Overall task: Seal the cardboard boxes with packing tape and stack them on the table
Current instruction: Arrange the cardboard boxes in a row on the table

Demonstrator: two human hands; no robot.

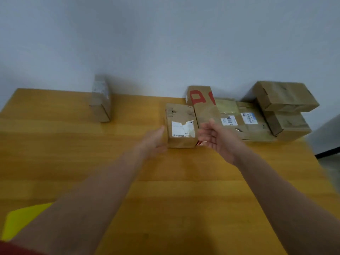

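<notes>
A small cardboard box (181, 124) with a torn white label stands on the wooden table (73, 148). My left hand (156, 140) is at its left side, fingers straight and blurred, touching or nearly touching it. To the box's right, my right hand (217, 138) is spread open, palm facing the box, a little apart from it. Behind stand a box with red letters (201, 103), a flat box with printed labels (239, 120), and two boxes stacked at the far right (285, 97). No tape roll is visible.
A lone taped box (101, 100) stands upright at the back left against the grey wall. A yellow sheet (22, 219) lies at the table's near left corner. The table's right edge drops to a dark floor at the far right.
</notes>
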